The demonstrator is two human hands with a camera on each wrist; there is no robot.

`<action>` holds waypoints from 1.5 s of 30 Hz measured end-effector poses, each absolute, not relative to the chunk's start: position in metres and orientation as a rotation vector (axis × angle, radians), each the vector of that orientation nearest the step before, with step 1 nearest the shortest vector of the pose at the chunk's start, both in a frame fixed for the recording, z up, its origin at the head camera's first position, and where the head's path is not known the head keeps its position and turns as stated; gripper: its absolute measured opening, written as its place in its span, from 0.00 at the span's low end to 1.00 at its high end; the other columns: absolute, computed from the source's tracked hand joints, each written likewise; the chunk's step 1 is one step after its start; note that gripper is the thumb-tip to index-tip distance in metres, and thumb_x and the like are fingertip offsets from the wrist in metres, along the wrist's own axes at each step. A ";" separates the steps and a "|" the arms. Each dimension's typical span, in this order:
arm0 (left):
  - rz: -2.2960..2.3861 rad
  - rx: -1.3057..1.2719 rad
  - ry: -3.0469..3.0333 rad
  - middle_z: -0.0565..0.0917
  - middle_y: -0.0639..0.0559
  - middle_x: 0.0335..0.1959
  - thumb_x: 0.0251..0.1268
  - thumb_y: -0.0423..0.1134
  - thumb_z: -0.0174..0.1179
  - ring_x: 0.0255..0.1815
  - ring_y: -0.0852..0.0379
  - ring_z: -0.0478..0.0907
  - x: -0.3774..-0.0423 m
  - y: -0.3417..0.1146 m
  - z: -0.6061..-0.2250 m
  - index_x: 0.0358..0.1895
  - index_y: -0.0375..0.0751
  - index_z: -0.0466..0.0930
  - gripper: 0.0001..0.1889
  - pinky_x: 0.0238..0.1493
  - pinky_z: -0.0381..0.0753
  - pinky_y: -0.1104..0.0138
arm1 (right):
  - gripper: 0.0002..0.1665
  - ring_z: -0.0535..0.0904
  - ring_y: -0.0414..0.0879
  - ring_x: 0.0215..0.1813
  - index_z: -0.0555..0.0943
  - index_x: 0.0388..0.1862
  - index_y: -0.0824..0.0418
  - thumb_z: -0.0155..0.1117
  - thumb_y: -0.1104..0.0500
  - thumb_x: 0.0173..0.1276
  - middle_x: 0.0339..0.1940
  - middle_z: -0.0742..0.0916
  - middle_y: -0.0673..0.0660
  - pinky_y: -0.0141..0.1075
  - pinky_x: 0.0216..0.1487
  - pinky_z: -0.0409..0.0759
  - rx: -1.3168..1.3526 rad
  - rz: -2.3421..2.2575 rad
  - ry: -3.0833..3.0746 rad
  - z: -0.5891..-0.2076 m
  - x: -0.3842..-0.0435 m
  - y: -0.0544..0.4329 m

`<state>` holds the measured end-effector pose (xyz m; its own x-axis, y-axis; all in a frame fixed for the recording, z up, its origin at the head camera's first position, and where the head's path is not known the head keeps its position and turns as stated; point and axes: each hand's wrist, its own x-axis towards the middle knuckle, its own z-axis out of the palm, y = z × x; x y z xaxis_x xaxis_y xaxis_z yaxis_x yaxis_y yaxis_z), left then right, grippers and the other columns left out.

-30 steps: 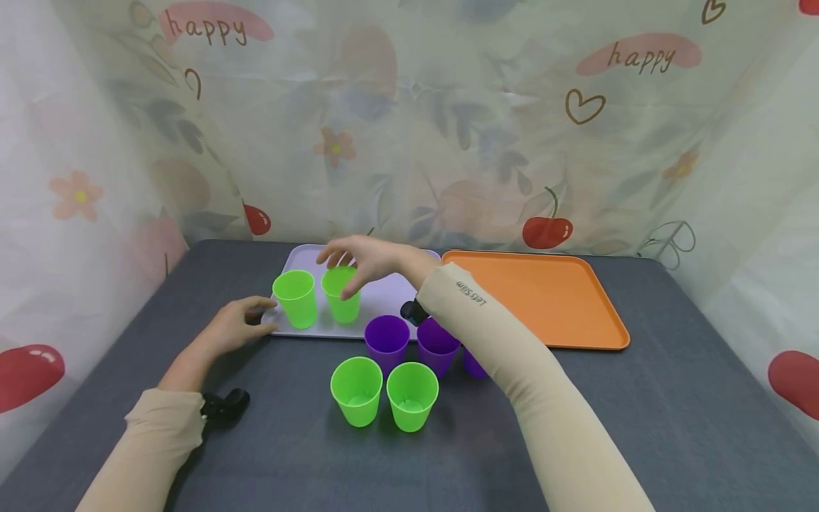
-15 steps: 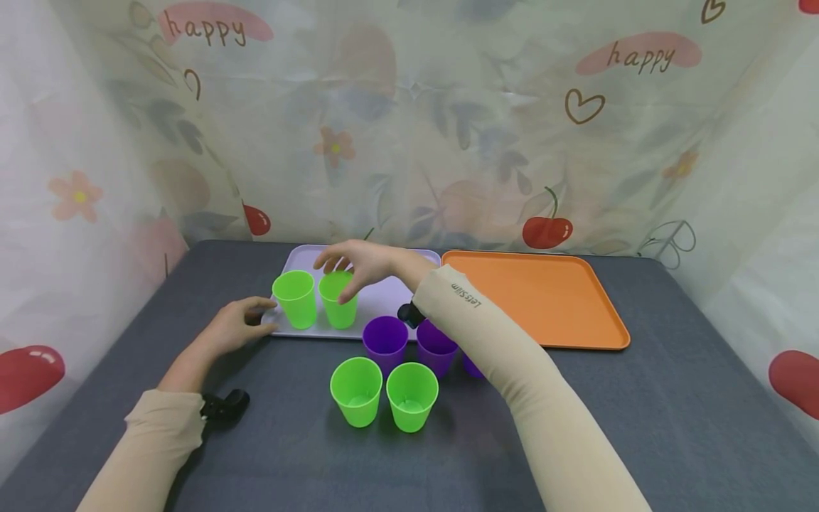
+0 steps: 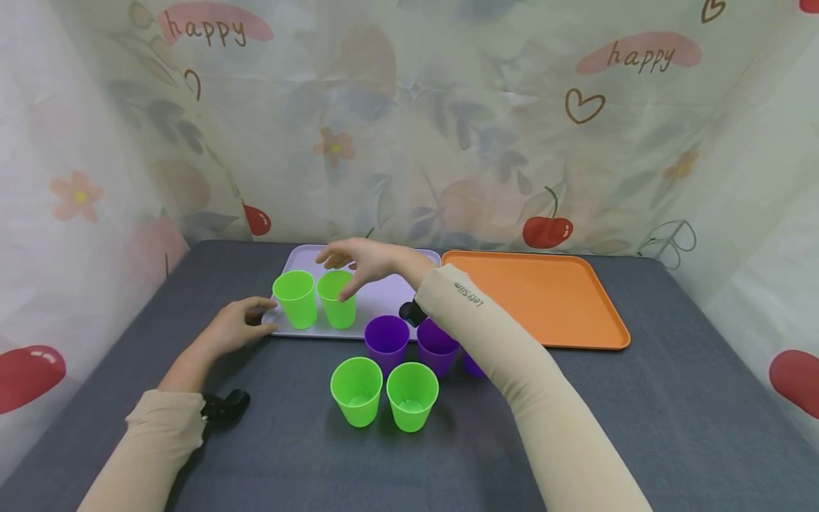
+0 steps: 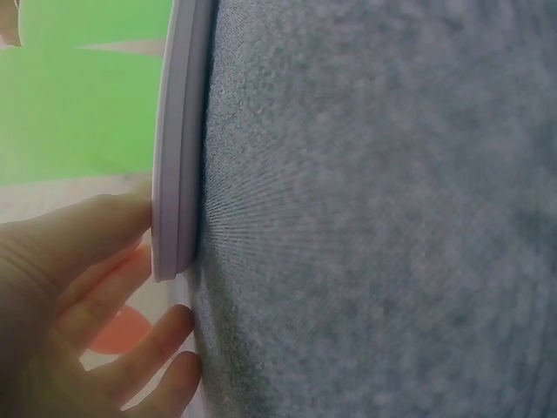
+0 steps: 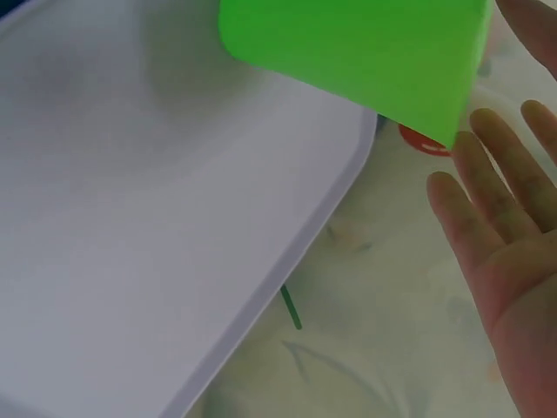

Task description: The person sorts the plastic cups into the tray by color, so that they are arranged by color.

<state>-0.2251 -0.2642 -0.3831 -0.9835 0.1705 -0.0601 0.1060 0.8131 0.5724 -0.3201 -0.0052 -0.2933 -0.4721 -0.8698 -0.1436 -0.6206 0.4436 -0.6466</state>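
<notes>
- The right green cup [image 3: 337, 311] stands upright on the lilac tray [image 3: 387, 299], just beside the left green cup [image 3: 297, 302], seemingly for a row.
- Your right hand [image 3: 365, 259] is released, fingers spread around it.
- Your left hand [image 3: 237, 323] touches the tray's near left corner, likely steadying; whether it pinches, I cannot tell.

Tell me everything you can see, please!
lilac tray: one, pale purple, back left
orange tray: one, orange, right of the lilac tray
green cups: four, bright green, two on the lilac tray, two nearest the front
purple cups: at least three, purple, before the lilac tray
tabletop: one, dark grey, underneath
printed cloth: count unclear, pale, back and sides
wrist devices: two, black, at wrists
sleeves: two, beige, on arms
left hand: one, at the lilac tray's left edge
right hand: one, by a green cup
</notes>
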 end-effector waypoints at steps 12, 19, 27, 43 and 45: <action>0.904 0.211 2.879 0.71 0.30 0.61 0.61 0.42 0.60 0.60 0.32 0.70 -0.224 -0.263 -0.381 0.60 0.33 0.70 0.26 0.56 0.73 0.44 | 0.30 0.77 0.50 0.59 0.71 0.61 0.63 0.66 0.61 0.60 0.57 0.80 0.62 0.37 0.61 0.74 -1.309 -0.884 2.290 -0.259 -0.315 0.022; 0.901 0.212 2.882 0.71 0.30 0.61 0.61 0.42 0.60 0.60 0.32 0.69 -0.224 -0.263 -0.381 0.60 0.33 0.70 0.26 0.56 0.72 0.44 | 0.24 0.81 0.46 0.53 0.74 0.57 0.62 0.64 0.60 0.62 0.51 0.83 0.60 0.34 0.55 0.78 -1.369 -0.950 2.307 -0.248 -0.292 0.043; 0.898 0.208 2.881 0.71 0.29 0.61 0.61 0.43 0.60 0.60 0.31 0.69 -0.223 -0.263 -0.381 0.60 0.33 0.70 0.26 0.55 0.73 0.44 | 0.21 0.82 0.42 0.47 0.76 0.55 0.61 0.63 0.59 0.63 0.46 0.85 0.56 0.32 0.51 0.80 -1.391 -1.022 2.354 -0.254 -0.258 0.072; 0.909 0.212 2.886 0.71 0.30 0.60 0.61 0.43 0.60 0.60 0.32 0.70 -0.221 -0.262 -0.380 0.60 0.32 0.71 0.26 0.56 0.72 0.43 | 0.21 0.82 0.45 0.49 0.75 0.54 0.65 0.63 0.66 0.61 0.46 0.84 0.62 0.33 0.52 0.80 -1.363 -1.239 2.270 -0.281 -0.206 0.118; 0.908 0.213 2.886 0.71 0.29 0.60 0.61 0.43 0.60 0.60 0.32 0.69 -0.221 -0.261 -0.379 0.60 0.32 0.71 0.26 0.56 0.72 0.43 | 0.22 0.81 0.45 0.50 0.74 0.55 0.64 0.63 0.66 0.61 0.48 0.84 0.63 0.33 0.53 0.80 -1.347 -1.254 2.265 -0.286 -0.200 0.123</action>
